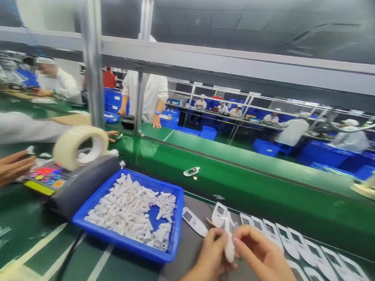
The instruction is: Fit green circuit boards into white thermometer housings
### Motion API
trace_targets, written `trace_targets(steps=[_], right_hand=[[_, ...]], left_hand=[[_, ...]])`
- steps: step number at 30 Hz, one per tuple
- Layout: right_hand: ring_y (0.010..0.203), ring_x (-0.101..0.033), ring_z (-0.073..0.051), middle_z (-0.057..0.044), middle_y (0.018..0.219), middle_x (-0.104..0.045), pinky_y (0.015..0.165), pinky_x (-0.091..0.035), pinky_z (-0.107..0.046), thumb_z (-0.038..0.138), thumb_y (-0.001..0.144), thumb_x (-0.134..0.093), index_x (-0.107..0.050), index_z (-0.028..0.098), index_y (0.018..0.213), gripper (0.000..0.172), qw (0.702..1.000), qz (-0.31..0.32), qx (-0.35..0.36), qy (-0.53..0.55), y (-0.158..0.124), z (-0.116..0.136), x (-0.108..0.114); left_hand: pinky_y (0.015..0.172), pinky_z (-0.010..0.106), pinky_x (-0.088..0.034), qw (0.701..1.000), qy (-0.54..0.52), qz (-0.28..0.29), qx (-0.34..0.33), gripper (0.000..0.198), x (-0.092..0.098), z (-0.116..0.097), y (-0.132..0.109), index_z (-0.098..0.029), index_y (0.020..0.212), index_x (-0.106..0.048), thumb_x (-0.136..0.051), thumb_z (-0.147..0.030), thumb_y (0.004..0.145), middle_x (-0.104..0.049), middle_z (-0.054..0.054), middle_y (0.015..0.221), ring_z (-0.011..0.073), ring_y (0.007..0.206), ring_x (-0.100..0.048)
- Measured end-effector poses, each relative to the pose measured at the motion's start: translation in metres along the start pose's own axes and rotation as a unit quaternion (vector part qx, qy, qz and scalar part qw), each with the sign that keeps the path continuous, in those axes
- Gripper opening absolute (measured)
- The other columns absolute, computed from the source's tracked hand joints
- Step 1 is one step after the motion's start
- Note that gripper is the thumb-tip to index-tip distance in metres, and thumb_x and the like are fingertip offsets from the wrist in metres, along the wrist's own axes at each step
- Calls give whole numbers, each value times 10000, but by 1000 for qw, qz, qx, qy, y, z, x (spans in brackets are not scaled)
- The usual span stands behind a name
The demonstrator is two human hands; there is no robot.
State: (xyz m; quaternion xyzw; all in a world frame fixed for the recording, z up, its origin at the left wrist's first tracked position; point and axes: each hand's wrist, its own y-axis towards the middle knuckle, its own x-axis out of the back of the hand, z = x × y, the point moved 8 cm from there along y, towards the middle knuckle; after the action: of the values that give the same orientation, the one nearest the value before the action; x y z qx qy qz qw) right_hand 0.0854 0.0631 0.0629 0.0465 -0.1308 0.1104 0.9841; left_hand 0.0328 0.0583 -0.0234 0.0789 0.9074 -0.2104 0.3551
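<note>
A slim white plastic housing (pixel 230 248), seen nearly edge-on, is in my left hand (pixel 209 259), fingers closed round its lower part. My right hand (pixel 261 252) pinches at the housing's right side; whether a small part sits between those fingertips is hidden. Just behind the hands, a white shell with a window (pixel 219 214) lies on the grey mat (pixel 187 253). Left of it rests another white housing (pixel 194 221) with a small dark display. Rows of similar white windowed shells (pixel 288 241) spread out to the right of my right hand.
A blue tray (pixel 174 243) of small white plastic parts (pixel 126 209) stands left of my hands. Beyond it are a tape roll (pixel 80 147) on a dark device and a co-worker's hand (pixel 6 169). A circuit-bearing piece (pixel 191 171) lies on the green belt (pixel 236 179).
</note>
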Motion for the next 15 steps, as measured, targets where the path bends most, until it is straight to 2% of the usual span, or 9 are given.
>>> trace_targets(steps=[1,3,6,10,15], right_hand=[[612,-503,-162,-7,642,-513,572,-422,-269,387,699,-547,-527,202,662,190,999,-43,8,-6,-1,-9,16],[614,-510,-164,1,611,-500,597,-427,-276,402,683,-564,-512,193,628,222,996,-90,14,-1,-3,-23,34],[591,-516,-155,8,592,-496,582,-435,-271,416,673,-575,-500,184,611,251,995,-92,-2,46,-1,-34,38],[580,-517,-139,15,590,-501,573,-433,-256,400,682,-575,-501,178,626,240,990,-98,-11,102,1,-37,39],[563,-514,-129,22,593,-500,550,-420,-241,378,681,-580,-512,177,628,219,986,-123,-18,108,1,-44,44]], left_hand=[[507,208,-412,1000,0,0,8,212,-1,-1,7,-132,968,-462,-442,-269,807,-567,18,729,92,594,-536],[478,175,-374,1000,-6,0,20,192,-4,-2,14,-152,939,-448,-472,-261,784,-565,6,666,87,574,-538],[524,184,-395,999,-19,6,34,237,-7,-2,13,-187,937,-455,-543,-277,736,-585,8,733,105,655,-563],[584,210,-416,999,-12,20,37,274,-10,-3,10,-219,961,-464,-571,-292,719,-594,6,801,110,701,-566],[607,214,-420,999,3,23,39,274,-12,-5,11,-221,960,-485,-576,-302,714,-588,5,787,116,726,-559]])
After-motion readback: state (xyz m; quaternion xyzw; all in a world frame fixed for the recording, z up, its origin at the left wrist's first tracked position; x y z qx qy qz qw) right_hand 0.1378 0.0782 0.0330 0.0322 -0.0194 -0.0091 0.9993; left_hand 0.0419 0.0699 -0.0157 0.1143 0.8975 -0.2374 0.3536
